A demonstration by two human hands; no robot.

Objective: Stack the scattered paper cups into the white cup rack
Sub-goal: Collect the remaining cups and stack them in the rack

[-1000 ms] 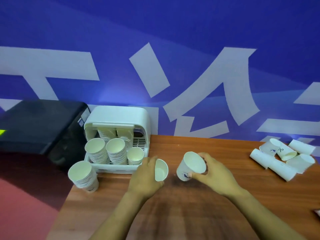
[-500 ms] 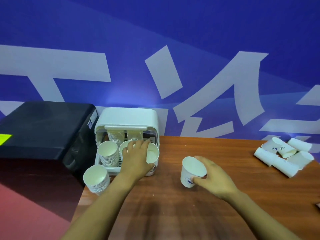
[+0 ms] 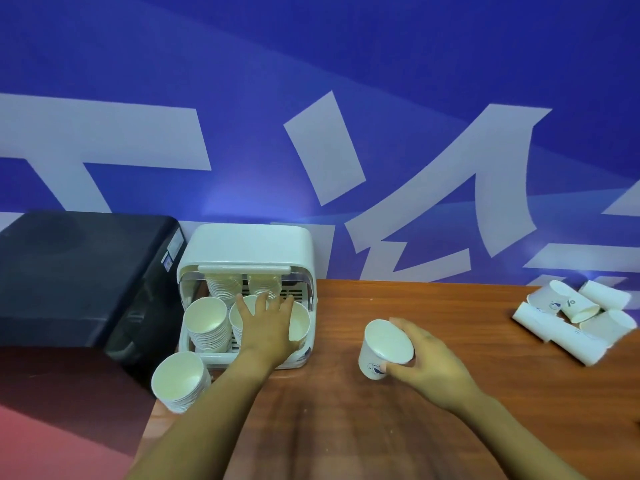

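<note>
The white cup rack (image 3: 249, 245) stands at the table's back left, with several stacks of paper cups (image 3: 206, 322) in it. My left hand (image 3: 266, 329) reaches into its front right corner, fingers extended over a paper cup (image 3: 300, 323) that sits at the front right stack. My right hand (image 3: 429, 365) grips a second paper cup (image 3: 386, 342) with a blue logo, tilted, just above the table's middle. Several scattered cups (image 3: 575, 318) lie on their sides at the far right.
A separate stack of cups (image 3: 180, 379) stands on the wooden table (image 3: 346, 431) at its left corner, in front of the rack. A black machine (image 3: 69, 271) sits left of the rack. A blue wall runs behind.
My left hand carried its cup from the table's middle leftward into the rack's front right corner. My right hand lowered its cup slightly and stayed near the middle.
</note>
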